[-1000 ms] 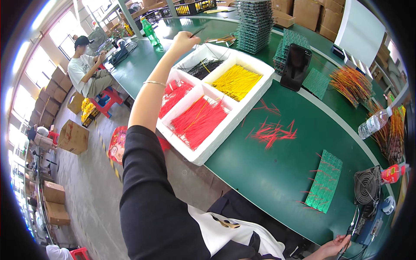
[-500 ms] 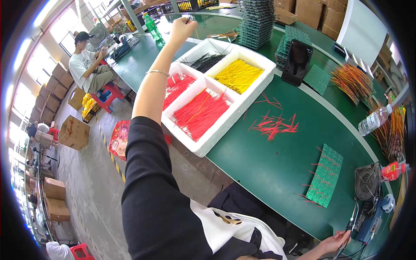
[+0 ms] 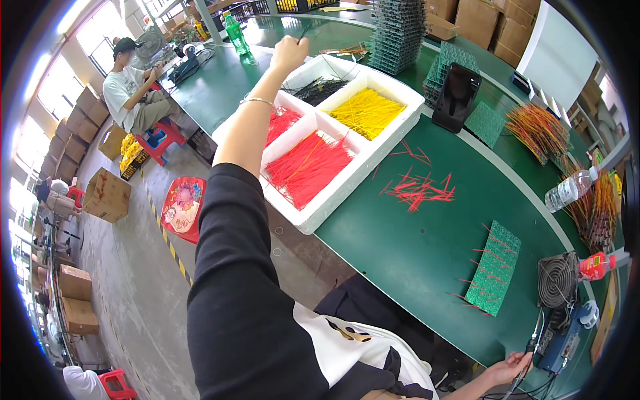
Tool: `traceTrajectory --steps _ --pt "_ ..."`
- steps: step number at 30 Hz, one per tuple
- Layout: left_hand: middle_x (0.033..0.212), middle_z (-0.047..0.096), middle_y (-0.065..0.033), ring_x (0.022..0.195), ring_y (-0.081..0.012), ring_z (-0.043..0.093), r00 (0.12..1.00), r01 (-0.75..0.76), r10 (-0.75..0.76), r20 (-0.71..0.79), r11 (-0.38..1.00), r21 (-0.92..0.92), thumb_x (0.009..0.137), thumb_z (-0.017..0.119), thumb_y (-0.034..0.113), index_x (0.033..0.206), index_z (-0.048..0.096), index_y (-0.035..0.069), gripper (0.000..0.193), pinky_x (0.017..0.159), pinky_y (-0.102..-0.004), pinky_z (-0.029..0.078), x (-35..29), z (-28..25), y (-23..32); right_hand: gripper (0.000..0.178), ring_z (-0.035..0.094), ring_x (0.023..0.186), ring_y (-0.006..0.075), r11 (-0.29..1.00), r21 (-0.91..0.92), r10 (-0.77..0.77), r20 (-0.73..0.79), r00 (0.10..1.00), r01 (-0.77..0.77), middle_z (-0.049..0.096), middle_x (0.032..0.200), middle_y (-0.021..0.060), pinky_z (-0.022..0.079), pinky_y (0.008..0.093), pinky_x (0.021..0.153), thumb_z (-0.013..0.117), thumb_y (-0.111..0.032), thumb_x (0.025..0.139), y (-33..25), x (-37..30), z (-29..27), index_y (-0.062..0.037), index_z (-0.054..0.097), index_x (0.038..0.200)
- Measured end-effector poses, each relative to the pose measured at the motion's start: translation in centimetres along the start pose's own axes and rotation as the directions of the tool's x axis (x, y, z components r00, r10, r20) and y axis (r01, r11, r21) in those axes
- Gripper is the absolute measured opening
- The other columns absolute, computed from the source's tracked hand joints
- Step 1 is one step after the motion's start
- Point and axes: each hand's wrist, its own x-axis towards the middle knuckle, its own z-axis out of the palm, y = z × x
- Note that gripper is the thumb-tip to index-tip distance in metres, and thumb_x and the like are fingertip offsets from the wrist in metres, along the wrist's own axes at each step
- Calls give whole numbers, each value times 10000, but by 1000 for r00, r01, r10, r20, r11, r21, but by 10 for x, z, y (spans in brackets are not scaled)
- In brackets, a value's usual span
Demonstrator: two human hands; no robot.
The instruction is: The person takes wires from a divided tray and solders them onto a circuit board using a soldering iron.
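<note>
My left hand (image 3: 290, 55) reaches far out over the far left corner of a white foam tray (image 3: 312, 220). Its fingers are closed, and a thin dark piece, too small to name, sticks up from them. Below and beside it lie black wires (image 3: 321, 91) in one compartment; others hold yellow wires (image 3: 369, 113) and red wires (image 3: 308, 170). At the lower right, my right hand (image 3: 508, 369) grips a soldering iron (image 3: 531, 345), its metal tip pointing up. Nearby, a green circuit board (image 3: 495, 270) lies on the table with short red wires along its left edge.
Loose red wires (image 3: 421, 192) lie on the green table (image 3: 390, 250). A fan (image 3: 557, 280), a blue soldering station (image 3: 561, 347) and a clear bottle (image 3: 570, 190) stand at the right. A phone (image 3: 457, 97) and stacked boards (image 3: 398, 37) are behind; a person (image 3: 130, 93) sits far left.
My left hand has come down and slightly right, from beside the green bottle to the tray's far corner. My right hand still holds the soldering iron. The whole view has shifted slightly.
</note>
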Motion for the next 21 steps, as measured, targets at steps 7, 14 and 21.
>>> traceTrajectory --steps 7,14,21 --pt "932 575 -295 898 -441 553 989 -139 125 74 967 216 798 421 336 847 589 -59 433 848 -457 414 11 27 -66 206 330 479 62 999 45 11 37 999 -13 439 581 2 308 210 526 568 -146 853 7 5 -2 -55 450 711" --pt "674 595 -227 677 -355 600 988 -152 155 -1 971 -183 785 510 349 743 614 -39 404 685 -412 458 9 -25 32 221 318 492 64 1000 -8 -1 14 1000 1 397 570 -3 284 216 520 525 -156 877 0 -2 5 -70 408 710" --pt "551 493 -69 476 -131 441 864 -271 288 413 957 -100 790 571 355 737 591 -19 379 425 -313 356 -14 18 92 237 326 508 55 997 65 28 8 1000 -29 389 582 -19 260 209 503 542 -165 871 2 -1 6 -94 396 698"
